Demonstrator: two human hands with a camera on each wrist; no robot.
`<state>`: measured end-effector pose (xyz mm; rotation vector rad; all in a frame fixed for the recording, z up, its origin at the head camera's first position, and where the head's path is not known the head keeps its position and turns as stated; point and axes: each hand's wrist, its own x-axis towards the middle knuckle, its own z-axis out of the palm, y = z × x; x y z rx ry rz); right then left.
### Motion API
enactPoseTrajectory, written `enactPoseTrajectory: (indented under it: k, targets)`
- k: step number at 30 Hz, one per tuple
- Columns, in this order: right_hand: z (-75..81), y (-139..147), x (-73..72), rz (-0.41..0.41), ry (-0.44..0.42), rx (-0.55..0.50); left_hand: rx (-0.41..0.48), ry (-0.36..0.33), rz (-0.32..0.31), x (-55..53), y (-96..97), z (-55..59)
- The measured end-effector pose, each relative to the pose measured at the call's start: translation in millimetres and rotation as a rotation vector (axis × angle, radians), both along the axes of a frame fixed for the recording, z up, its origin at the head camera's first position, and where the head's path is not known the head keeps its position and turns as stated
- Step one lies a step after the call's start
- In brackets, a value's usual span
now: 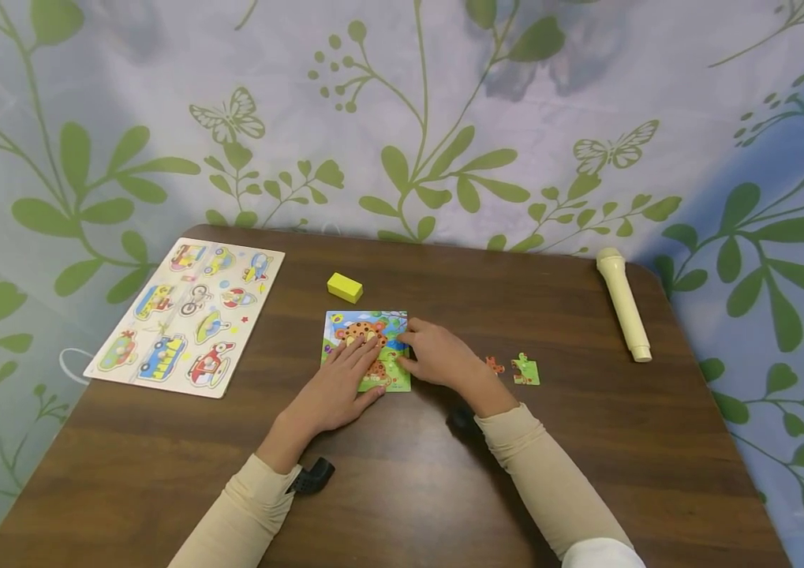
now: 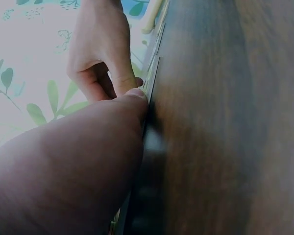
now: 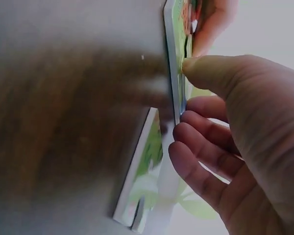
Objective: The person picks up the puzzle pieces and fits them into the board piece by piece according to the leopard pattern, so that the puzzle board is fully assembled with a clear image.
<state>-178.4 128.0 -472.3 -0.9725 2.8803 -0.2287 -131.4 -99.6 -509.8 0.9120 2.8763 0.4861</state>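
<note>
A small square jigsaw puzzle (image 1: 396,383) with a spotted cartoon animal lies mid-table in the head view. My left hand (image 1: 341,386) rests on its left and middle with fingers extended, covering part of the picture. At the right edge my right hand (image 1: 440,355) pinches a jigsaw piece (image 3: 188,90) between thumb and curled fingers. The right wrist view shows that thumb on top of the puzzle and the other fingers along its side. Two loose pieces, a green one (image 1: 527,371) and a reddish one (image 1: 494,364), lie right of the right hand.
A yellow block (image 1: 345,288) sits behind the puzzle. To the left lies a wooden picture board (image 1: 185,319) with vehicle shapes. A cream toy microphone (image 1: 624,306) lies at the right of the brown table (image 1: 387,489). A patterned cloth (image 1: 373,118) hangs behind.
</note>
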Motion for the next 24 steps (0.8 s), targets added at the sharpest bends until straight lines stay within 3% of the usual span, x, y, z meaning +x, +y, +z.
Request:
enactPoseTrajectory:
  k: [10,19,24]
  targets:
    - [-4.0,-5.0,3.1,-0.071,-0.003,-0.013,-0.018,0.015,-0.037,-0.2,-1.6,0.4]
    - [-0.5,-9.6,12.3,-0.103,0.086,0.07,0.018,-0.006,-0.037,0.4,-4.6,1.3]
    - [-0.9,-10.6,15.4,-0.132,0.096,0.063,0.021,0.032,-0.035,1.8,-1.5,3.0]
